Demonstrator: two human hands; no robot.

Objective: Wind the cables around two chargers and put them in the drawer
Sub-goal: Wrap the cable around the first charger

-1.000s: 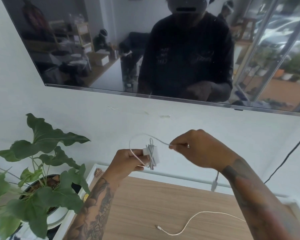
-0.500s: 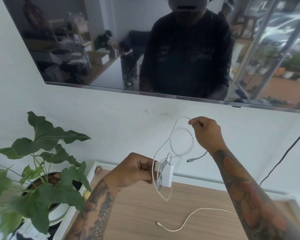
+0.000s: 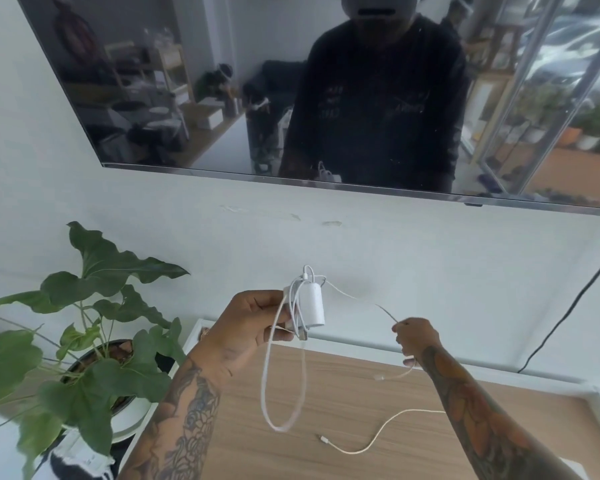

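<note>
Wood-grain tabletop (image 3: 361, 455) lies nearest, with a second white cable (image 3: 378, 434) loose on it; its charger and the drawer are out of view. Above, the left hand (image 3: 253, 327) grips the white charger (image 3: 314, 304), fingers curled round it, a few turns on and a long loop of cable (image 3: 284, 386) hanging slack. The right hand (image 3: 417, 339) pinches the cable's free end out to the side. Winding looks half done; next, I'd say, take up that loop.

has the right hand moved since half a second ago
Yes. The right hand, pinching the white cable, has dropped from just under the TV's lower edge down toward the wooden top.
</note>
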